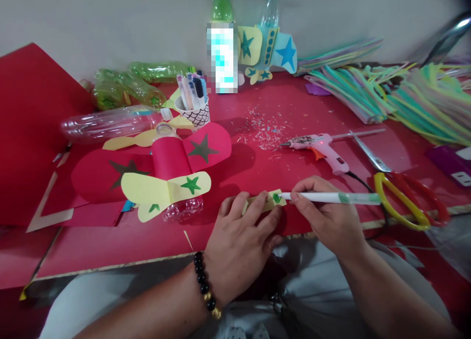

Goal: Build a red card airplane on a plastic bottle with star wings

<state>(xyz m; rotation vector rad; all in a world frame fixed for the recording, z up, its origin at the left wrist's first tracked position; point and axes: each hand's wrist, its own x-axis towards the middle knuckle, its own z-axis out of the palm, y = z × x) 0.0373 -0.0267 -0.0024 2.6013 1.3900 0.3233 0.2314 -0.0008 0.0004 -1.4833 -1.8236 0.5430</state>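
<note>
A small pale yellow paper strip (271, 200) lies near the front edge of the red table. My left hand (245, 231) rests on it with fingers spread, pressing it down and hiding part of it. Between the fingers of my right hand (327, 216) is a white marker pen (324, 197), its tip touching a green spot on the strip's right end. To the left lies a clear plastic bottle (184, 209) wrapped in red paper, with red wings bearing dark stars and a yellow paper tail (167, 189) bearing green stars.
Right of my hands lie a pink glue gun (324, 150) and scissors (401, 201) with yellow and red handles. Behind stand a cup of markers (193, 111), a green bottle (222, 8) and a blue decorated bottle (270, 44). Plastic bottles (110, 123) lie left; pastel strips (434, 98) lie right.
</note>
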